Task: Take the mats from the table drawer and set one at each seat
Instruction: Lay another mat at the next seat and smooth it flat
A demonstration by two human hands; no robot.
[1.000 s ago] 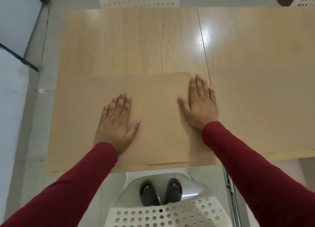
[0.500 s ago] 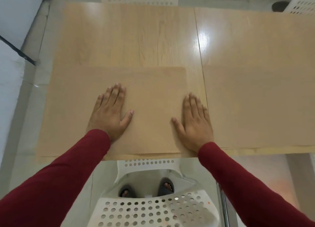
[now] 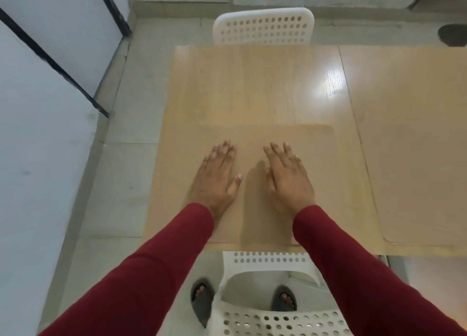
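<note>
While a tan mat [image 3: 290,138] lies flat at the near seat, the left hand [image 3: 217,179] and right hand [image 3: 288,176] are spread open over it, fingers straight, gripping nothing; whether the right palm touches cannot be told. A second mat [image 3: 414,174] lies to the right on the adjoining panel. Judged step: settling this mat square to the table [image 3: 252,83] edge. Next move probably calls for a mat at the far white chair [image 3: 262,27]. A near chair [image 3: 273,315] stands below; pale floor [image 3: 121,159] and white panels [image 3: 38,159] lie left.
</note>
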